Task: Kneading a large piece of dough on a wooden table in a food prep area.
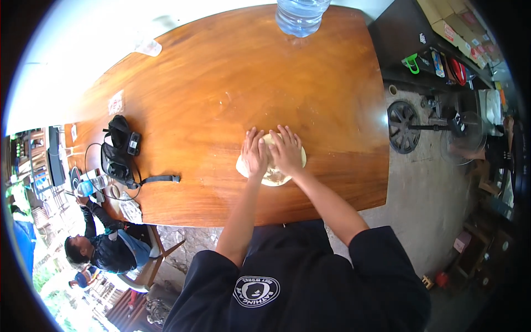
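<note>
A round, flattened piece of pale dough (274,178) lies on the brown wooden table (326,99), near its front edge. My left hand (254,154) rests flat on the dough's left part, its fingers pointing away from me. Beside it, my right hand (286,152) presses on the right part with fingers stretched and slightly apart. Between and below the palms the dough's surface looks uneven. Much of its middle and far side is hidden under both hands.
A large clear water bottle (301,19) stands at the far edge. On the left lie a black bag (116,152) with a strap and a plastic cup (148,47). A person (108,243) sits at the left; a fan (462,135) stands right of the table.
</note>
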### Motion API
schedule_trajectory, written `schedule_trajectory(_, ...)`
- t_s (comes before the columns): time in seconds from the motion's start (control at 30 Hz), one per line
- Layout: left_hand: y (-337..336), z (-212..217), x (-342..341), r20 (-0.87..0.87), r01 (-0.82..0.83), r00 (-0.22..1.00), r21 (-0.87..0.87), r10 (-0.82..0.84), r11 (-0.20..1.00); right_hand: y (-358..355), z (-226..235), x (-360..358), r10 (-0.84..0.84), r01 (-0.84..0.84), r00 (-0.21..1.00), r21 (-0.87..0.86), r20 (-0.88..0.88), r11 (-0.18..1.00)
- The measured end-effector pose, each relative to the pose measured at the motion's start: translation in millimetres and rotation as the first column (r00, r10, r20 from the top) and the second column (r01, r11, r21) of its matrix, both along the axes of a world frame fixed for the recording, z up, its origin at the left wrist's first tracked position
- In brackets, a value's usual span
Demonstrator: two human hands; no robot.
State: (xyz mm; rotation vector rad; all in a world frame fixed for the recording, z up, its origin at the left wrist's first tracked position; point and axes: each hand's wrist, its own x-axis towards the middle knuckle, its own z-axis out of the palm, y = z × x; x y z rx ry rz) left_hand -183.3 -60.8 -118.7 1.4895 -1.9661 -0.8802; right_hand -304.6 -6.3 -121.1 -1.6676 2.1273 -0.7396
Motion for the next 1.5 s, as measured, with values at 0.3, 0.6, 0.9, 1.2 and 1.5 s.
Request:
schedule_trajectory(0.3,96.6,38.7,167.9,-0.666,0.116,0.041,0.744,0.745,0.658,49.1,-31.0,-60.7,-0.392,0.389,0.92,-0.111,-0.004,0.914)
schedule_trajectory(0.6,159.9,26.8,224.7,-0.573,0.121,0.173,0.82,0.801,0.56,17.3,108.3,52.0,0.395,-0.423,0.906,0.363,0.153,0.83)
schedule_trajectory(0.9,118.7,21.5,160.5,-0.474,-0.207,0.783,0.411,0.402,0.888,-31.7,21.6,32.4,-0.026,0.057,0.963,0.106,-0.27,0.993)
schedule_trajectory(1.2,39.6,-12.7,112.4,0.207,-0.129,0.965,-0.164,0.162,0.978,56.4,44.4,2.4,0.072,-0.099,0.764,0.005,0.641,0.995)
schedule_trajectory(1.5,103.1,36.3,-66.6,0.365,0.34,0.881,-0.048,-0.3,0.939,219.7,38.5,-167.4,-0.67,0.617,0.507,0.314,0.542,0.721)
